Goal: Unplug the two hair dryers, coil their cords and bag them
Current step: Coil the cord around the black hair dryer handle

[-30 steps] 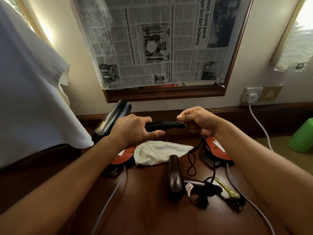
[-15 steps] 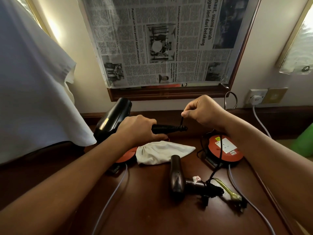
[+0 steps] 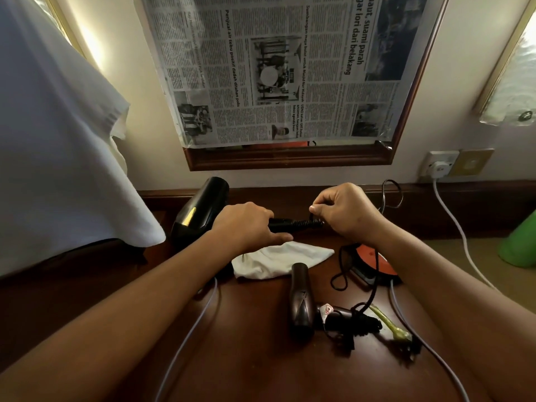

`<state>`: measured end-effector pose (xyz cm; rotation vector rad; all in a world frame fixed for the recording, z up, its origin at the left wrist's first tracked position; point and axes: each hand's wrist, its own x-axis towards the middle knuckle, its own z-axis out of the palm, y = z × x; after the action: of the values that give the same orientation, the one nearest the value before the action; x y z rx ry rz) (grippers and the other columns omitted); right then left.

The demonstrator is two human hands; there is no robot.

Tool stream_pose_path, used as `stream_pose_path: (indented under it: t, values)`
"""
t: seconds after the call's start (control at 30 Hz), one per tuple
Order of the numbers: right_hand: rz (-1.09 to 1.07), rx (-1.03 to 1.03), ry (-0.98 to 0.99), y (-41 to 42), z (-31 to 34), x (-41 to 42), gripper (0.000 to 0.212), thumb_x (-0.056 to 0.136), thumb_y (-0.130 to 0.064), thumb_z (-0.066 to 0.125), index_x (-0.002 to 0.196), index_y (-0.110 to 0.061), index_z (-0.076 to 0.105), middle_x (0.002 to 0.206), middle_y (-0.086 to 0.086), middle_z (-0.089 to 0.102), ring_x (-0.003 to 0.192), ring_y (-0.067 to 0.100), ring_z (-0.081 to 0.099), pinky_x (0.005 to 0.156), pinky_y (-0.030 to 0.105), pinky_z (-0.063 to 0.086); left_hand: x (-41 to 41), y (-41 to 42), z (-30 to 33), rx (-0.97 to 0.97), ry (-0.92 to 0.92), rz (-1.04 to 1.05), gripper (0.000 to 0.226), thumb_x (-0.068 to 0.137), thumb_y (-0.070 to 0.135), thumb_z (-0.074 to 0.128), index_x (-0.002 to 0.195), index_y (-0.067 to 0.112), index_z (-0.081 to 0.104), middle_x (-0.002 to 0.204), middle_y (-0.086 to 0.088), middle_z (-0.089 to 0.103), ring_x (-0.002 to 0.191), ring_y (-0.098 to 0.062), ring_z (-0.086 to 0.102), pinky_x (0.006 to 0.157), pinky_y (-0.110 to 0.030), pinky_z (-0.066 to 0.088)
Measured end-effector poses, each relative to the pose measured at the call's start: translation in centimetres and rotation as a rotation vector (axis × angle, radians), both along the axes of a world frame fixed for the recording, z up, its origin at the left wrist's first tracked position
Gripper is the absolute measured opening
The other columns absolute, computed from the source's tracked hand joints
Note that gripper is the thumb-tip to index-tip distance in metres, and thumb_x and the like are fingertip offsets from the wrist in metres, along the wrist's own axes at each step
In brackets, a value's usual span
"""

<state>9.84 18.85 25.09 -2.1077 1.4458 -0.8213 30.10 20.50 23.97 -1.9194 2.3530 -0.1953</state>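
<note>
Left hand (image 3: 246, 224) grips the handle of the black hair dryer (image 3: 200, 210), held just above the wooden desk (image 3: 261, 367); its handle runs level toward 3 o'clock and the barrel tilts up toward 11 o'clock, nozzle aimed at the wall. Right hand (image 3: 345, 210), at 3 o'clock from the left, pinches the black cord (image 3: 388, 195) right at the ribbed end of that handle; the cord loops up behind the wrist. Below the hands a white cloth bag (image 3: 278, 259) lies flat, its long axis running 9 to 3 o'clock. At 6 o'clock from the bag, the brown hair dryer (image 3: 301, 303) lies on the desk, barrel pointing to 12 o'clock, folded handle toward 3 o'clock with its dark cord bundled there. An orange extension reel (image 3: 374, 262) sits at 3 o'clock from the bag
</note>
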Motion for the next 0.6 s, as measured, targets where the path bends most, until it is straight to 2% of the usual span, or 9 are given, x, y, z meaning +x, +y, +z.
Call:
stream_pose_path:
  t: [0.1, 0.13, 0.23, 0.43, 0.53, 0.6]
  values:
    - [-0.024, -0.022, -0.045, 0.5, -0.3, 0.1, 0.013, 0.090, -0.021, 0.064, 0.085, -0.013, 0.074, 0.074, 0.002, 0.068, 0.068, 0.015, 0.065, 0.059, 0.024, 0.054, 0.3, -0.5, -0.1, 0.006, 0.070, 0.043, 0.065, 0.075, 0.085, 0.037, 0.096, 0.028, 0.060, 0.072, 0.009, 0.056, 0.067, -0.009, 0.056, 0.060, -0.030, 0.050]
    - [-0.032, -0.039, -0.065, 0.8, -0.5, 0.2, 0.015, 0.091, -0.020, 0.062, 0.085, -0.012, 0.073, 0.071, 0.001, 0.067, 0.065, 0.011, 0.065, 0.057, 0.024, 0.053, 0.4, -0.7, -0.1, 0.004, 0.094, 0.057, 0.065, 0.075, 0.085, 0.037, 0.096, 0.029, 0.060, 0.073, 0.009, 0.057, 0.068, -0.009, 0.057, 0.060, -0.030, 0.050]
    - [-0.055, -0.044, -0.184, 1.4, -1.4, 0.4, 0.019, 0.095, -0.016, 0.055, 0.087, -0.009, 0.071, 0.052, -0.008, 0.052, 0.043, 0.001, 0.048, 0.042, 0.013, 0.035, 0.8, -1.0, -0.3, -0.038, 0.123, 0.079, 0.066, 0.074, 0.086, 0.036, 0.095, 0.029, 0.061, 0.074, 0.009, 0.057, 0.070, -0.010, 0.057, 0.057, -0.028, 0.044]
    - [-0.008, 0.245, -0.549, 2.8, -3.5, 0.6, 0.030, 0.099, -0.004, 0.039, 0.115, -0.012, 0.063, 0.053, -0.003, 0.043, 0.047, 0.008, 0.035, 0.046, 0.024, 0.029, 1.5, -0.9, 0.2, -0.096, 0.128, 0.096, 0.062, 0.075, 0.087, 0.033, 0.088, 0.030, 0.054, 0.076, 0.008, 0.056, 0.073, -0.015, 0.055, 0.058, -0.031, 0.041]
    - [0.037, 0.370, -0.659, 3.8, -4.0, 0.8, 0.031, 0.100, -0.002, 0.036, 0.113, -0.020, 0.058, 0.059, 0.006, 0.047, 0.051, 0.016, 0.042, 0.051, 0.029, 0.038, 1.7, -0.8, 0.2, -0.117, 0.115, 0.100, 0.068, 0.073, 0.089, 0.028, 0.092, 0.029, 0.055, 0.081, 0.006, 0.058, 0.077, -0.018, 0.057, 0.063, -0.033, 0.046]
    - [0.060, 0.437, -0.690, 4.2, -4.4, 0.8, 0.024, 0.101, -0.004, 0.038, 0.111, -0.018, 0.055, 0.063, 0.007, 0.054, 0.054, 0.020, 0.051, 0.057, 0.032, 0.046, 1.7, -0.8, 0.1, -0.137, 0.107, 0.094, 0.073, 0.072, 0.090, 0.027, 0.095, 0.028, 0.057, 0.083, 0.005, 0.060, 0.082, -0.019, 0.060, 0.066, -0.035, 0.048]
